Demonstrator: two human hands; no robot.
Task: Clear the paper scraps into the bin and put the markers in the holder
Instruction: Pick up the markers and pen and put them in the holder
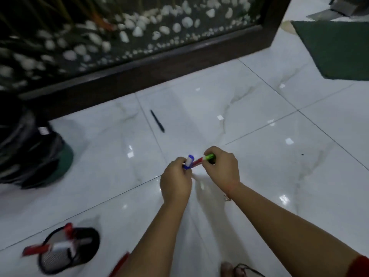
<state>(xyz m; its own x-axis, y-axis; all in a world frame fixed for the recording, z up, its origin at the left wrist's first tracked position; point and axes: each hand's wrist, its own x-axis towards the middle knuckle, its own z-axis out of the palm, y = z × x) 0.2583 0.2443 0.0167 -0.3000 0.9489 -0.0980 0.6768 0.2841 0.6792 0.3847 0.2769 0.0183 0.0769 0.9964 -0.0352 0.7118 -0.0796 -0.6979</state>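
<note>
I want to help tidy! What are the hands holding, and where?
Left hand grips the blue marker; right hand grips the green marker, near their ends.

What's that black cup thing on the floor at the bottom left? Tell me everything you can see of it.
The holder is a round black mesh cup, metal by the look of it, standing on the glossy white tiled floor at the lower left, apart from both hands. Its open top faces the camera. Markers with red and white parts stick out over its rim, leaning left. The picture is blurred there, so their number is unclear.
</note>
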